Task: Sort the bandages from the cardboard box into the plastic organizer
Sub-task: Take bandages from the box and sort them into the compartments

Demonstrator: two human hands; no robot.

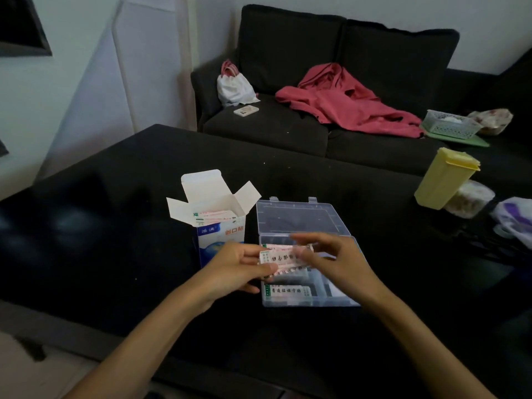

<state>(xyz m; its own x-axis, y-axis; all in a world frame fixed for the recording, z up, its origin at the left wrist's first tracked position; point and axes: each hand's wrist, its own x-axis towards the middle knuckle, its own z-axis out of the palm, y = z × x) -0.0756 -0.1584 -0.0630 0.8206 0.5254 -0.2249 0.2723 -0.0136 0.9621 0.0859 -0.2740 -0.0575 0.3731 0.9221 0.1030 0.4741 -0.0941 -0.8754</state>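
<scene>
Both grips, left hand [239, 264] and right hand [331, 260], pinch bandages [280, 259] above organizer [302, 217], beside box [218, 223]

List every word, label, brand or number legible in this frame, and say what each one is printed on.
"创口贴": red characters on the front of the cardboard box.
Blue brand mark left of it on the box: too blurred to read.
Black characters on the bandages held by the left hand and right hand: too blurred.
Print on the bandages lying in the plastic organizer: too small.
</scene>
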